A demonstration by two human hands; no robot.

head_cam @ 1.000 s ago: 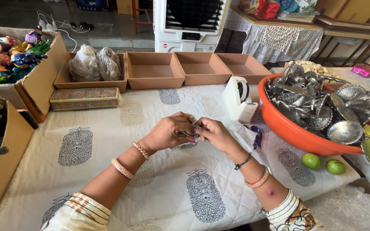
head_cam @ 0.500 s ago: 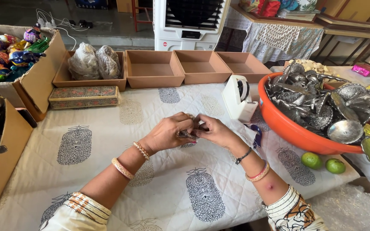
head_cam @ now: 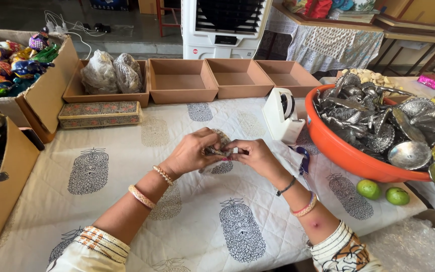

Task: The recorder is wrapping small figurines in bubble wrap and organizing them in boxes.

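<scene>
At the centre of the frame the left hand (head_cam: 192, 153) and the right hand (head_cam: 256, 156) meet above the surface (head_cam: 127, 201), which wears a quilted white cloth printed with dark motifs. Between them they hold a small metallic piece (head_cam: 221, 147); the fingers of both hands are curled closed around it, so most of it is hidden and its shape cannot be told. Just right of the hands stands a white tape dispenser (head_cam: 284, 116), and beside that a large orange basin (head_cam: 358, 156) heaped with silver metal pieces. Two green limes (head_cam: 382, 192) lie below the basin. Along the upper middle runs a row of shallow cardboard trays (head_cam: 227, 80), the leftmost holding two filled plastic bags (head_cam: 112, 73).
</scene>
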